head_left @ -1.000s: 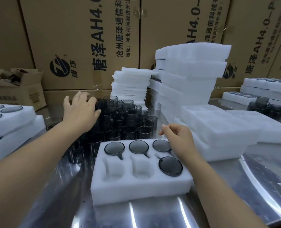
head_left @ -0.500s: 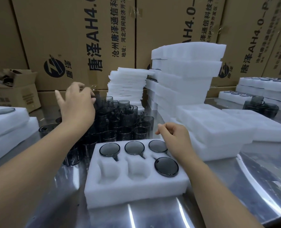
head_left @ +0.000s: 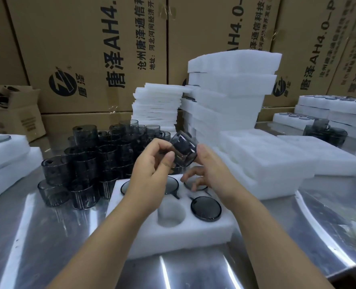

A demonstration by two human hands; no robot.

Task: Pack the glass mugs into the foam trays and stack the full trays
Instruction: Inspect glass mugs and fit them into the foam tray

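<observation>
One smoky-grey glass mug (head_left: 184, 152), likely slick and fragile, above the white foam tray (head_left: 172, 232). Left grip (head_left: 150, 174) pinches its wall; right grip (head_left: 212, 174), half-curled, touches it.

Mug pile (head_left: 85, 163) L of foam tray (head_left: 193, 236), tray stacks (head_left: 231, 105) behind — boxes (head_left: 89, 49) rearmost

I read print only on the cardboard boxes. The big box (head_left: 89, 55) left of the tall foam stack (head_left: 233, 90) carries a round logo, "唐泽", "唐泽AH4.0", "沧州唐泽通信" and "地址:河北河间经济开". The box behind the stack (head_left: 218, 24) shows "4.0". The box to its right (head_left: 310, 49) reads "唐泽AH4.0-P". On the small open carton (head_left: 12, 119) far left of the stack, the print is too blurred for me to read.
</observation>
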